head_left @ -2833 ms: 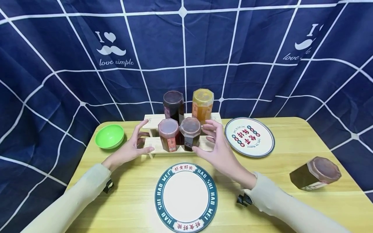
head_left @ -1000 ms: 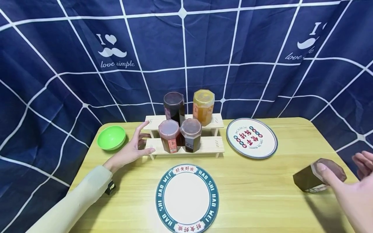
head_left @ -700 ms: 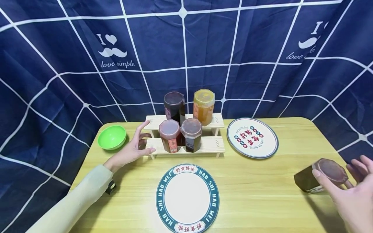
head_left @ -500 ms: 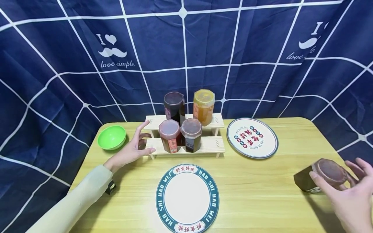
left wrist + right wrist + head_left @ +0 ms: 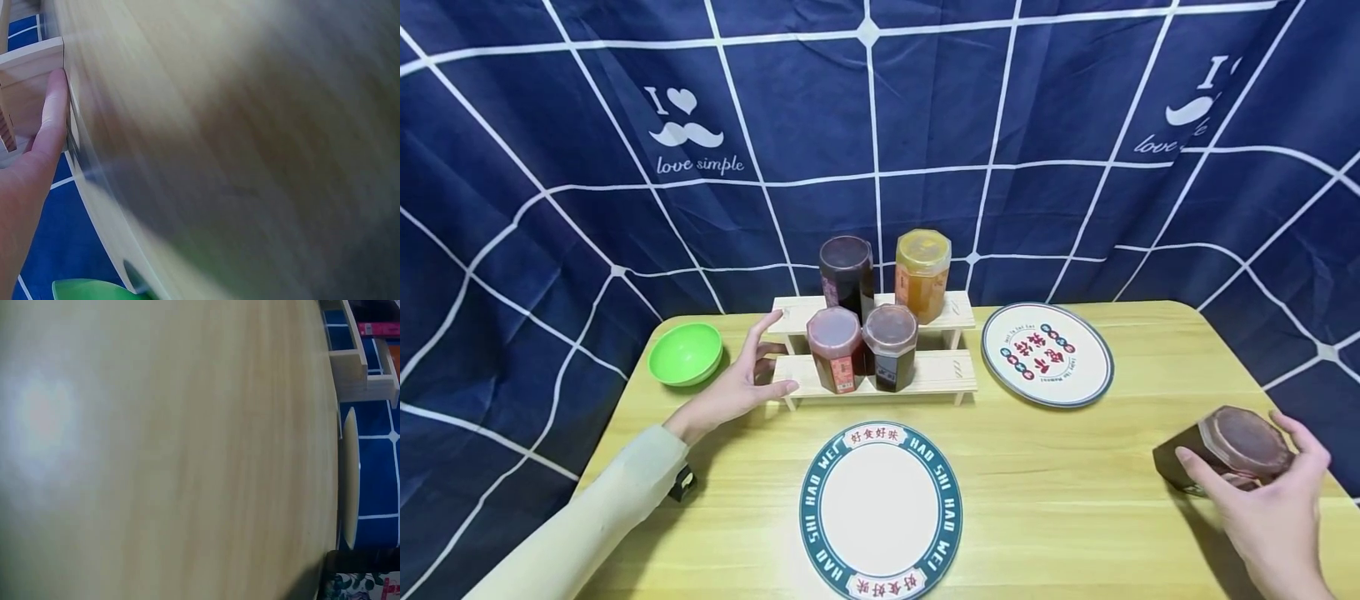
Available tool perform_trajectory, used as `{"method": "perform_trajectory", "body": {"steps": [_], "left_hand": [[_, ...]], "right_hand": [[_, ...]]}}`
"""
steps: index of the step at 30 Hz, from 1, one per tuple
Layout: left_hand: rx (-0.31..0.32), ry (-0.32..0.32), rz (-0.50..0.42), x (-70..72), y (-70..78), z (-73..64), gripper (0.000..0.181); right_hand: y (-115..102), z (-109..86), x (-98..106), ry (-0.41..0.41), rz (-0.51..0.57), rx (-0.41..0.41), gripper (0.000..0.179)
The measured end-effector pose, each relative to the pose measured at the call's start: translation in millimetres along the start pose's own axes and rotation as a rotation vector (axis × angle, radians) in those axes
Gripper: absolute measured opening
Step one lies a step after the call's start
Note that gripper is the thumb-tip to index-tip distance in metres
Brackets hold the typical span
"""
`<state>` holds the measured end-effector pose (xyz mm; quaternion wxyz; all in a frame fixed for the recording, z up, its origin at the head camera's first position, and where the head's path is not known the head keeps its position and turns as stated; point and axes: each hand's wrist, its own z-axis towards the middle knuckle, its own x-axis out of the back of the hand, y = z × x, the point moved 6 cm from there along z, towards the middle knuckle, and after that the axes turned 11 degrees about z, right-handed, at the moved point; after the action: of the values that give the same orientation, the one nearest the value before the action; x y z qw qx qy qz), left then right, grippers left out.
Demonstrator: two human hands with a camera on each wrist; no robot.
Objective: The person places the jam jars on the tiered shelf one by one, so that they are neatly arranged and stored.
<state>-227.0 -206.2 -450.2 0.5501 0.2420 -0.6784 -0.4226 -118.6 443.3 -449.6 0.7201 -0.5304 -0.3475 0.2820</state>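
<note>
A two-step wooden rack (image 5: 936, 371) bears several octagonal jars. Its upper step has a dark jar (image 5: 847, 271) and an amber jar (image 5: 922, 275). Below stand a reddish jar (image 5: 835, 350) and a dark jar (image 5: 891, 346) with a dark label. My left hand (image 5: 726, 392) holds the rack's left end, thumb at the lower step; in the left wrist view a finger (image 5: 53, 112) lies against the wood. At the far right my right hand (image 5: 1270, 508) grips another dark jar (image 5: 1232, 446) near its lid, thumb and fingers on opposite sides. Its grip is outside the right wrist view.
A white plate (image 5: 880, 507) with a teal rim lies in front of the rack. To the right of the rack is a white plate with red characters (image 5: 1048, 354). A green bowl (image 5: 685, 354) stands at the left. Blue gridded cloth (image 5: 940, 100) hangs behind the table.
My right hand has left the rack, moved right to the separate dark jar and closed its fingers round it. My left hand stays at the rack.
</note>
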Motion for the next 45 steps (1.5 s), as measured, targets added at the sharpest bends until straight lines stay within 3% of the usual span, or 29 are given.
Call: {"method": "perform_trajectory", "body": {"steps": [6, 12, 21, 31, 45], "left_hand": [[0.0, 0.001, 0.007, 0.6, -0.3, 0.7, 0.107], [-0.006, 0.0, 0.009, 1.8, -0.7, 1.4, 0.107], [-0.005, 0.001, 0.002, -1.1, -2.1, -1.3, 0.107], [-0.015, 0.006, 0.002, -1.8, 0.7, 2.1, 0.108], [-0.018, 0.001, 0.0, -0.5, -1.8, 1.4, 0.108]], "right_hand": [[3.2, -2.6, -1.1, 0.02, 0.088, -0.038, 0.109], [3.0, -2.1, -1.0, 0.039, 0.067, -0.07, 0.107], [-0.4, -7.2, -11.6, -0.034, 0.167, -0.083, 0.102], [-32.0, -18.2, -39.9, -0.191, 0.04, 0.087, 0.105], [-76.0, -35.7, -92.0, -0.367, 0.078, 0.22, 0.108]]}}
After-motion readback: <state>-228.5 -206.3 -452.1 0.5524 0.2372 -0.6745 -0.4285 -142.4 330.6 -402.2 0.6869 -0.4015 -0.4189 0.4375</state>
